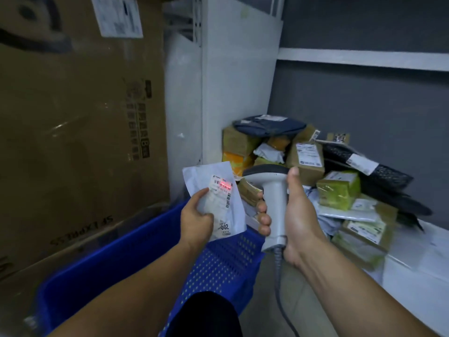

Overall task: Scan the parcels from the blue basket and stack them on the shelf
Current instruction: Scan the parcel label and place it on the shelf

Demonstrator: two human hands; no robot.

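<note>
My left hand (195, 216) holds a small white parcel (218, 190) upright above the blue basket (126, 254). A red scan line glows on the barcode of its label. My right hand (289, 220) grips a grey handheld scanner (273, 198), whose head points left at the parcel. The scanner's cable hangs down below my right wrist. To the right, a heap of stacked parcels (337, 188) lies on the low white shelf (413, 266): cardboard boxes, green-taped boxes, and dark and white bags.
A big cardboard box (77, 113) with a shipping label fills the left side, right behind the basket. A white shelf upright (233, 88) stands in the middle. Another white shelf board (364, 58) runs above the parcel heap against a grey wall.
</note>
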